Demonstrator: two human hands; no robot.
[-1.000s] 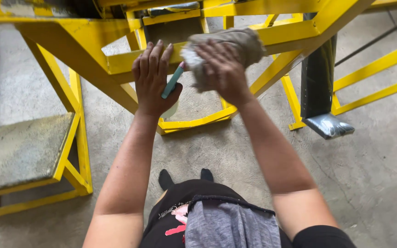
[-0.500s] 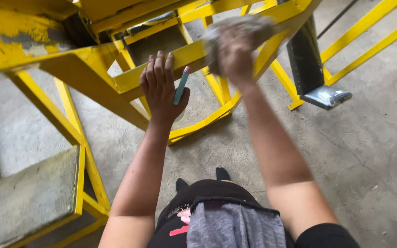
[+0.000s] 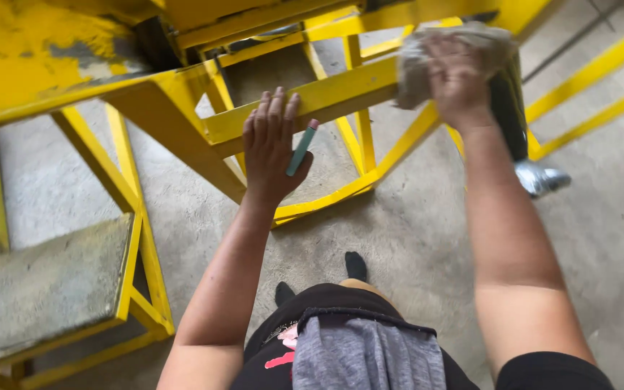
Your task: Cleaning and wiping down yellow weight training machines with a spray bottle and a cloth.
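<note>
Head view shows the person's left hand [image 3: 272,148] laid flat on a yellow bar [image 3: 312,97] of the frame [image 3: 160,108], fingers straight and close together, seemingly to steady the body, while the thumb pins a slim teal stick with a pink tip [image 3: 302,147] against the palm so it stays out of the way. Further along the same bar, toward its right end, the right hand [image 3: 460,72] is closed over a crumpled grey rag [image 3: 427,61], fingers curled down onto the cloth and pressing it against the painted metal. The frame is welded square tube, glossy yellow, chipped to grey on the upper left plate. A black post with a shiny wrapped foot [image 3: 539,177] stands just behind the right forearm. At lower left, a low yellow stand carries a rough grey slab [image 3: 45,278]. Everything sits on a dull, mottled concrete floor [image 3: 413,238].
</note>
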